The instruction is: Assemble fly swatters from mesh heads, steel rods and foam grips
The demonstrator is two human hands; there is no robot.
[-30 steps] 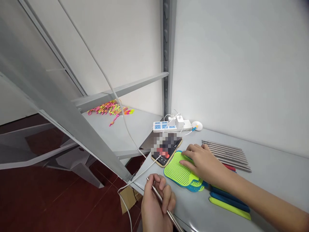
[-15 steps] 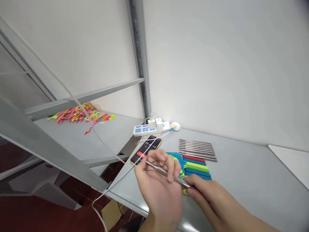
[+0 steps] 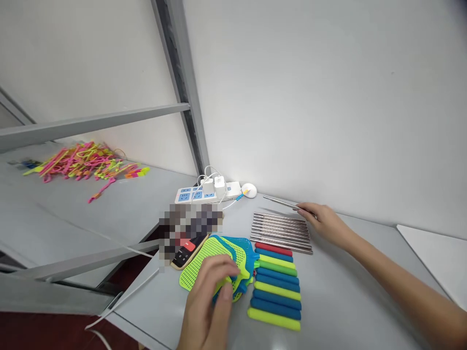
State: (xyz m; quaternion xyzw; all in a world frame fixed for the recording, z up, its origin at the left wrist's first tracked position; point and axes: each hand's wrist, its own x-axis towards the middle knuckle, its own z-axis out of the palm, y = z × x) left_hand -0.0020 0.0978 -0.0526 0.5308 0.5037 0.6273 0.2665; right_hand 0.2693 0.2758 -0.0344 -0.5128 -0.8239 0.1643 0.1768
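Note:
My right hand pinches one end of a thin metal rod, held at the back of the row of metal rods. My left hand hovers over a stack of plastic fly swatter heads, green-yellow and blue, with fingers curved and thumb apart; nothing shows in it. Whether its fingertips touch the top swatter head I cannot tell. To the right of the stack, a column of coloured grip sleeves in red, blue, green and yellow lies side by side.
At the back stand a power strip with white chargers and a round white device. A phone, partly blurred, lies left of the swatter heads. A metal rack post rises behind. Pink and yellow strips lie on the left-hand shelf.
Both hands were together on a metal rod in front. My right hand has carried a rod to the back right; my left has let go and moved down left over the swatter heads.

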